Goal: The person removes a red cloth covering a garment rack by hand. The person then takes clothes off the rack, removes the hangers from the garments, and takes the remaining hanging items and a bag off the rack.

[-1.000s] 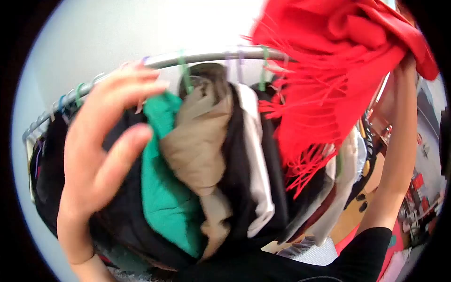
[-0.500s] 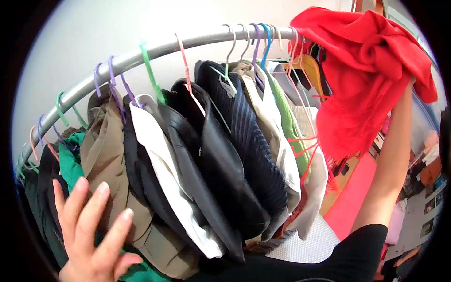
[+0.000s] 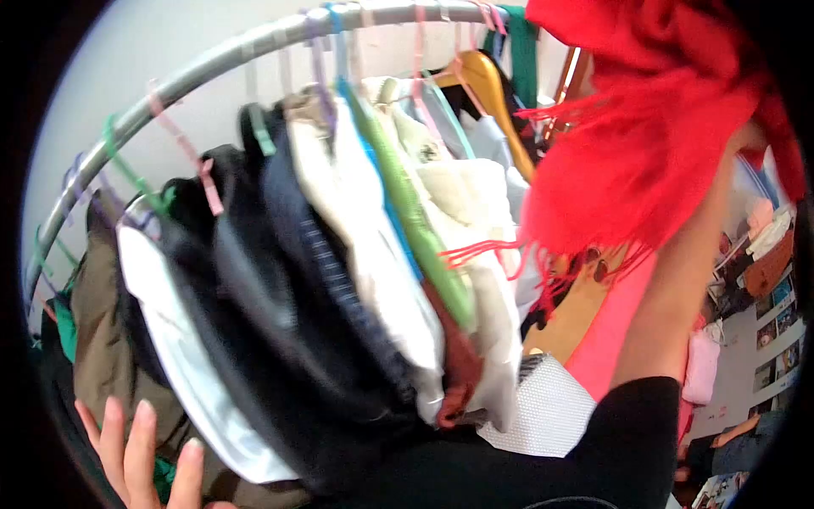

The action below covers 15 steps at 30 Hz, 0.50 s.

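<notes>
My right hand (image 3: 748,137) is raised at the upper right, with a red fringed scarf (image 3: 636,153) bunched over it. The cloth covers its fingers, and the scarf's tasselled end hangs beside the clothes. At the lower left, my left hand (image 3: 140,462) is open with its fingers spread, holding nothing. Nearest to it are a brown jacket (image 3: 102,322) and a white garment (image 3: 182,339) on hangers. A curved metal rail (image 3: 212,68) carries the row, including black clothes (image 3: 263,254) and a light green garment (image 3: 415,229).
A wooden hanger (image 3: 492,85) and a dark green cloth (image 3: 523,42) are at the rail's far end. Below are a white textured surface (image 3: 543,411) and a pink strip (image 3: 606,331). Pictures and a pink bundle (image 3: 702,365) lie at the right.
The view has turned to the right, so the hanging clothes sit further left. The scarf remains raised over my right hand. My left hand sits lower in the frame, still spread.
</notes>
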Each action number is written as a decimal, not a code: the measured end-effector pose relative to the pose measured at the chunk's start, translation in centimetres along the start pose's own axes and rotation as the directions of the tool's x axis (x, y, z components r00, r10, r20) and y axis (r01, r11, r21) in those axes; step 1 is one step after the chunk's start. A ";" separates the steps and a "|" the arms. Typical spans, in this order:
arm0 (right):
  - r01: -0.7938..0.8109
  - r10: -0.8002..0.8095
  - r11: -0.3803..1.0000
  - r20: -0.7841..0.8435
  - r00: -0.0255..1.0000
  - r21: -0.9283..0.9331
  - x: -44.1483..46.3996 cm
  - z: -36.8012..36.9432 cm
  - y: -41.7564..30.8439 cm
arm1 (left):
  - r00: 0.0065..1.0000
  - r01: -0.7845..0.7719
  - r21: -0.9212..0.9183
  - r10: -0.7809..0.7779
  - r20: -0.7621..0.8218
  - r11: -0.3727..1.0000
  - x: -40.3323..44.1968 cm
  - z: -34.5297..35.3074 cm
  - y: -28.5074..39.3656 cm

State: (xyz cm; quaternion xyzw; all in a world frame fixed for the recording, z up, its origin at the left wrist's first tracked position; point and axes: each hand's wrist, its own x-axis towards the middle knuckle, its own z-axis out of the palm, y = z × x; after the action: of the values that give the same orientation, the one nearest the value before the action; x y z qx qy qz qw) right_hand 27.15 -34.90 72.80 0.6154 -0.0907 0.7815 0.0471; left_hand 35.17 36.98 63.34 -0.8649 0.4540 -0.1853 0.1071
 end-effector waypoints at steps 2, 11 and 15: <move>-0.110 0.127 0.976 0.084 0.988 -0.185 -10.1 -0.2 6.0 | 0.987 0.012 -0.023 -0.016 -0.158 1.000 0.3 1.3 1.5; -0.646 0.622 0.734 0.588 0.517 -0.209 -34.3 -0.9 18.1 | 0.904 -0.016 0.206 0.102 -0.416 0.979 5.5 1.3 5.6; -0.613 0.664 0.744 0.190 0.723 -0.266 -33.6 -2.6 13.7 | 0.867 0.012 0.170 0.075 -0.492 0.985 8.9 1.1 8.0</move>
State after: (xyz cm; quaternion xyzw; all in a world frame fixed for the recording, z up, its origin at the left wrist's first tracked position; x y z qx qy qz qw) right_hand 30.18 -46.47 38.45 0.6403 -0.3752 0.6450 -0.1821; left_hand 34.31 25.09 61.47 -0.7685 0.4631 -0.4371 0.0618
